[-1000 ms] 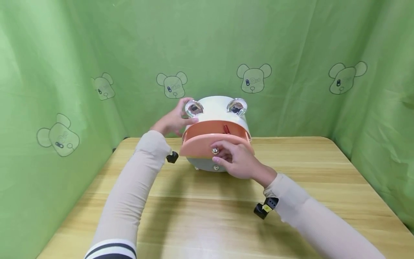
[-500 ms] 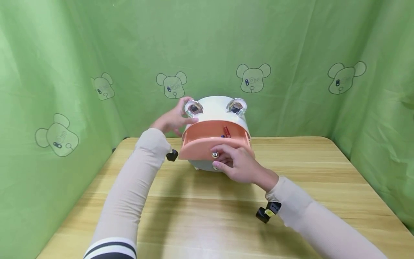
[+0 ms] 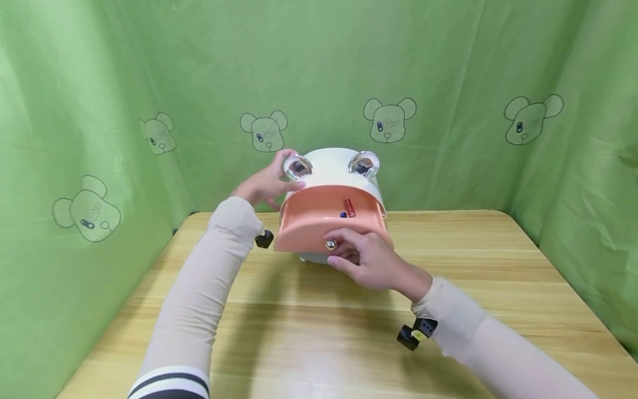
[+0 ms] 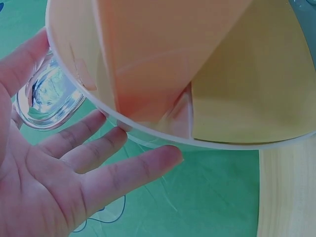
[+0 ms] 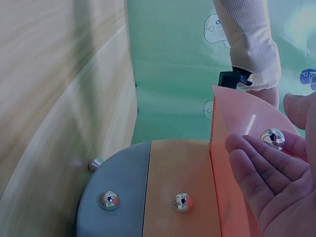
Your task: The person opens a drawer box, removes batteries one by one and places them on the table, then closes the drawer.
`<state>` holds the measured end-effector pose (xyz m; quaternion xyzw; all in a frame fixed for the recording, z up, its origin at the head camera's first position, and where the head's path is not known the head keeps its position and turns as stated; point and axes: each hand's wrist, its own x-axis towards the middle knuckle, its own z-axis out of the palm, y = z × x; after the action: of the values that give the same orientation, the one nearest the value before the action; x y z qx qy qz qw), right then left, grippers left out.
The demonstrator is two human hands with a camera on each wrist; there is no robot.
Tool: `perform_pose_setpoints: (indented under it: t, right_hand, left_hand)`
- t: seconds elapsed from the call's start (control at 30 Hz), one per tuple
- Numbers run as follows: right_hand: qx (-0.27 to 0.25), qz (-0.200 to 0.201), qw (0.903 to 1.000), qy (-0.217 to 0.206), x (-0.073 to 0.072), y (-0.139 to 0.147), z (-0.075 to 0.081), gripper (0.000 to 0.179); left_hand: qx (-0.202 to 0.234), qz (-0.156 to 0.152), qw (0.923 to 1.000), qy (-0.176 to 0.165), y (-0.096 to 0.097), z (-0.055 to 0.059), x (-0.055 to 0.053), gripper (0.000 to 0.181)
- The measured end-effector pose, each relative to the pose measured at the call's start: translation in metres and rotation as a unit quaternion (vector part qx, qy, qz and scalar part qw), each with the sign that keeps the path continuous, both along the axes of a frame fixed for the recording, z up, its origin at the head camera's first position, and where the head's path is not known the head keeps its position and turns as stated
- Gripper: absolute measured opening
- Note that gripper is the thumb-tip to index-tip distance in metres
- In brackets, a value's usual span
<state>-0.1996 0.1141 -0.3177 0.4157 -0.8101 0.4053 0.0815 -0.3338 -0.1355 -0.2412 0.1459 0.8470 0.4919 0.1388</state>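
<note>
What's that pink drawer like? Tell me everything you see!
The pink drawer looks like smooth, shiny plastic, with an arched front and a round silver knob. It's the top drawer, partway out of the white box. A red thing and a small blue thing lie inside. The right hand holds the knob.

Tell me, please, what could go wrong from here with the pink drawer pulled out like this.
The right hand is at the knob of the open pink drawer; pulling much further might bring it out of the cabinet. The left hand touches the cabinet's side with extended fingers, so the cabinet could slide if that support is too light. The small red item and blue item inside the drawer might shift if it jerks.
</note>
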Motion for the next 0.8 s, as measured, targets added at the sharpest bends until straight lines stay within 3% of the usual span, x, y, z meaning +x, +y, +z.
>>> perform_pose_setpoints:
  t: [0.47,0.63,0.8]
  right_hand:
    - [0.011,0.014,0.9998,0.002,0.008,0.0001,-0.0013,0.033]
    - [0.019,0.02,0.9996,0.001,0.0107,0.0001,-0.0045,0.032]
    - [0.016,0.015,0.9998,0.005,0.0092,0.0008,-0.0027,0.031]
  left_hand:
    - [-0.009,-0.009,0.9998,0.017,-0.002,-0.0037,-0.0003,0.083]
    - [-0.001,-0.004,1.0,-0.002,-0.0031,-0.0085,0.0007,0.079]
    - [-0.004,-0.004,0.9999,0.009,-0.0011,-0.0039,-0.0004,0.08]
